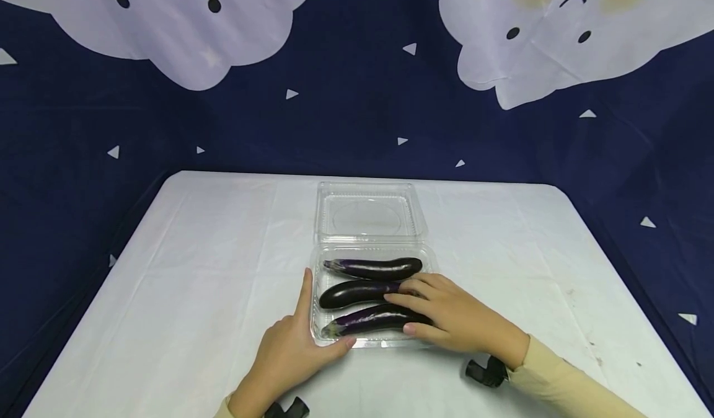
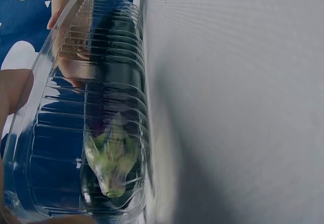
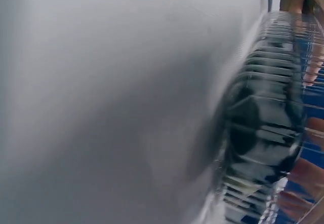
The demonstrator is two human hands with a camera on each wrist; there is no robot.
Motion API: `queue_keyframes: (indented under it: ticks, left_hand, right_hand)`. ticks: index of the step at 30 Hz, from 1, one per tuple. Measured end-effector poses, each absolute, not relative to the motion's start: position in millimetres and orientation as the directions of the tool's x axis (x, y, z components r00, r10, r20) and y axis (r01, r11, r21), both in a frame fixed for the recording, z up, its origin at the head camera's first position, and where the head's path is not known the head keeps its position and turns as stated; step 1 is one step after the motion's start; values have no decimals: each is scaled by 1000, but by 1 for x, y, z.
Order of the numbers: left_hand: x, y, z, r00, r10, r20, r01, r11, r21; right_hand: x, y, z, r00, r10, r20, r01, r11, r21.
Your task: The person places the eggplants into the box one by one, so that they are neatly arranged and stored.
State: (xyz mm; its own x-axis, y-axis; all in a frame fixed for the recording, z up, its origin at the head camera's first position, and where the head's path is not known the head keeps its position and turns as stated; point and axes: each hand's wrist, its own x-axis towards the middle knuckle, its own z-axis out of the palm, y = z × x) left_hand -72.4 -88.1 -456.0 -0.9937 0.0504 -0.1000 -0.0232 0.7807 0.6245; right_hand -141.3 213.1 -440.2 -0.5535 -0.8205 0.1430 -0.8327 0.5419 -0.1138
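A clear plastic clamshell box [image 1: 426,253] lies unfolded on the white table, its lid [image 1: 368,213] laid back on the far side. In the base, three long dark purple eggplants lie side by side: a far one [image 1: 374,269], a middle one [image 1: 357,294] and a near one [image 1: 368,320]. My left hand [image 1: 295,342] frames the near left corner, index finger straight along the side and thumb on the near rim. Over the right ends of the middle and near eggplants rests my right hand [image 1: 452,315], fingers extended and thumb by the near one. It hides those ends.
White cloth [image 1: 184,319] covers the table around the box. Small dark specks lie on the cloth at the right. Behind stands a dark blue curtain [image 1: 357,120] with cloud shapes and small white triangles. A black wrist mount [image 1: 487,371] hangs under the right wrist.
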Motion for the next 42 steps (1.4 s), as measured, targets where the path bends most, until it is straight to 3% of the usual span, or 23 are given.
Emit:
queue_keyframes:
  ticks: [8, 17, 30, 37, 42]
  left_hand:
    - [-72, -90, -454, -992, 52, -117, -32, 785, 619]
    - [-71, -92, -451, -989, 60, -138, -37, 793, 608]
    - [-75, -99, -450, -978, 84, -191, -74, 718, 692]
    - [-88, -109, -453, -960, 180, -216, -82, 555, 828]
    - [-99, -117, -453, -944, 218, -247, -113, 490, 865]
  right_hand:
    - [-136, 228, -449, -685, -708, 169, -726, 646, -237]
    - [-134, 244, -456, -775, -610, 167, -629, 715, -306]
    - [-143, 249, -455, -861, -495, 115, -496, 770, -401]
    - [-155, 250, -455, -887, -460, 45, -430, 787, -443]
    - [-169, 247, -456, -889, -457, 27, -413, 773, -481]
